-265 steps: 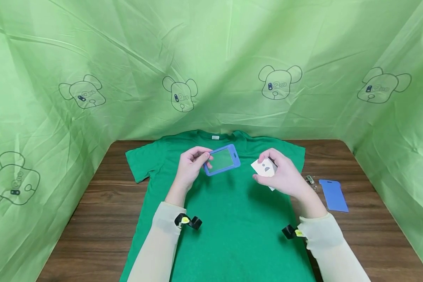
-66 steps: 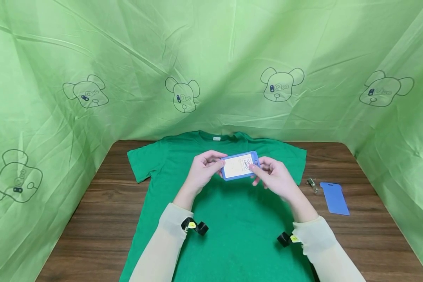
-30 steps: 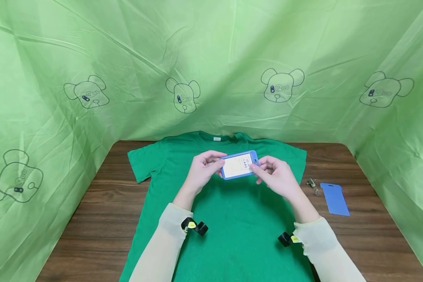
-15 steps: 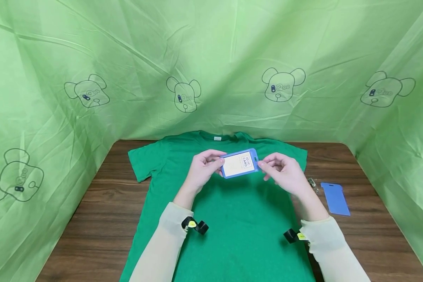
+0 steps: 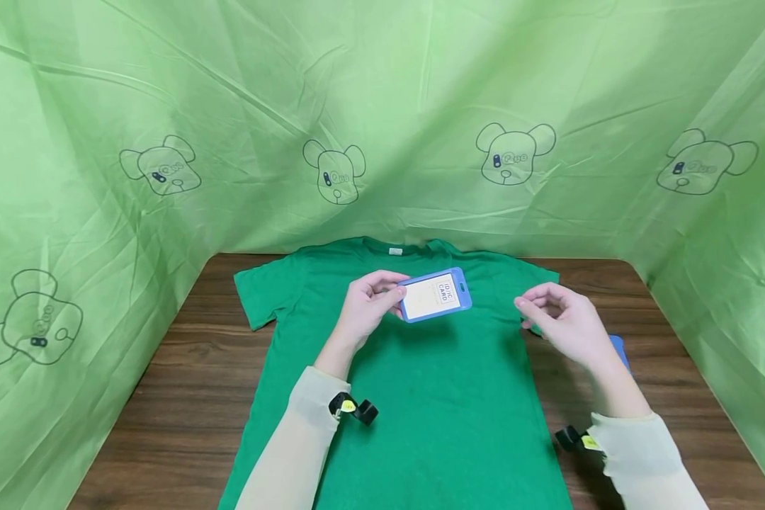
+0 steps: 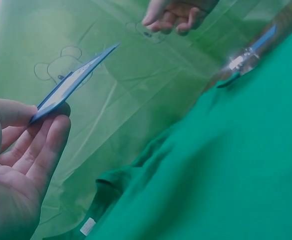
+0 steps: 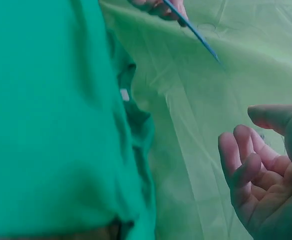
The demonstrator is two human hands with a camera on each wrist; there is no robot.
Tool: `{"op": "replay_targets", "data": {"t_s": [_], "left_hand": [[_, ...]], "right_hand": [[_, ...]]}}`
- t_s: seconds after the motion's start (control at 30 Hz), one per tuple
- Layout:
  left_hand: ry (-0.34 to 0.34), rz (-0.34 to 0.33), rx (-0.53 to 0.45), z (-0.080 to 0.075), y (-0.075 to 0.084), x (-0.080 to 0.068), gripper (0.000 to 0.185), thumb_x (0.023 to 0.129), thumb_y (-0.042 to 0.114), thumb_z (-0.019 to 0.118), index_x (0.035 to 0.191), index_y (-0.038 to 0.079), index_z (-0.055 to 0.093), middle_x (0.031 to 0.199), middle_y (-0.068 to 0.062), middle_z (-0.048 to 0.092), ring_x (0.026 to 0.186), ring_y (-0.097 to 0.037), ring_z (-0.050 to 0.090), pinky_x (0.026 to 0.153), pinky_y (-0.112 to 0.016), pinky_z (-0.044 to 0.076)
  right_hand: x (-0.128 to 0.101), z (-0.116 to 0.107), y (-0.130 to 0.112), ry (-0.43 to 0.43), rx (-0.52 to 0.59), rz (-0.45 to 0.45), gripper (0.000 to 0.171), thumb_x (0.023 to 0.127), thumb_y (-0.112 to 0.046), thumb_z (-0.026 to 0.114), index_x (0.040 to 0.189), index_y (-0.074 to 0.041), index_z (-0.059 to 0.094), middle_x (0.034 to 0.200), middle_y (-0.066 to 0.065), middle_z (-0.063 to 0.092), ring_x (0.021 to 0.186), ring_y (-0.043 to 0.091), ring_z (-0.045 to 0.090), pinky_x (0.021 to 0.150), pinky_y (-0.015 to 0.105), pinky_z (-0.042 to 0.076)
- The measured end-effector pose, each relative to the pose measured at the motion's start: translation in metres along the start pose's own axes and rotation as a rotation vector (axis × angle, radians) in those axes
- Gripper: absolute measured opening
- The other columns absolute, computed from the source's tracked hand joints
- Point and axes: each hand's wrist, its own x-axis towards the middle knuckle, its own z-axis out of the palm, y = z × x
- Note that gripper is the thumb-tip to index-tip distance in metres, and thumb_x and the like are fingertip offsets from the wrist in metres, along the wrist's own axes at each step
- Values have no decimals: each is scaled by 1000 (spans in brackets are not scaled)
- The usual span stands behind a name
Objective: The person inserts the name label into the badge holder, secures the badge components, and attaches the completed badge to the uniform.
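Note:
My left hand (image 5: pixel 368 306) pinches the left end of a blue badge holder (image 5: pixel 435 295) with a white ID card inside, held above a green T-shirt (image 5: pixel 414 397) spread flat on the table. The left wrist view shows the badge holder (image 6: pixel 71 84) edge-on between my thumb and fingers. My right hand (image 5: pixel 564 320) hovers empty over the shirt's right sleeve, fingers loosely curled; the right wrist view shows the right hand (image 7: pixel 265 165) holding nothing.
A blue plastic piece (image 5: pixel 618 348) lies on the wooden table (image 5: pixel 166 382) to the right, mostly hidden behind my right hand. The left wrist view shows a small metal clip (image 6: pixel 240 59) there too. Green printed cloth (image 5: pixel 382 106) walls in the table at the back and both sides.
My right hand let go of the badge holder's right end and moved right, towards the blue piece. The left hand keeps the holder in place.

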Motion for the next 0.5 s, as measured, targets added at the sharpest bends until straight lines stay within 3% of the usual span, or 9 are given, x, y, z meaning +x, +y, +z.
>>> {"op": "replay_targets", "data": {"t_s": [0.1, 0.33, 0.5], "left_hand": [[-1, 4, 0, -1, 0, -1, 24, 105, 1, 72, 127, -8, 73, 104, -20, 78, 80, -21, 78, 67, -30, 66], [2, 13, -1, -1, -1, -1, 24, 104, 1, 72, 127, -8, 73, 102, -16, 79, 79, -21, 79, 66, -31, 66], [2, 14, -2, -1, -2, 0, 24, 104, 0, 72, 127, -8, 73, 103, -16, 79, 80, -21, 79, 66, -32, 66]], "right_hand": [[-8, -10, 12, 29, -48, 7, 27, 108, -39, 72, 114, -13, 74, 91, 7, 80, 78, 10, 74, 63, 26, 55], [-20, -44, 41, 69, -104, 28, 26, 107, -31, 74, 120, -8, 73, 92, -7, 78, 78, 6, 70, 63, 22, 53], [-26, -72, 63, 35, -221, 65, 36, 106, -32, 75, 129, -6, 69, 107, -3, 76, 88, -8, 65, 71, 14, 50]]}}
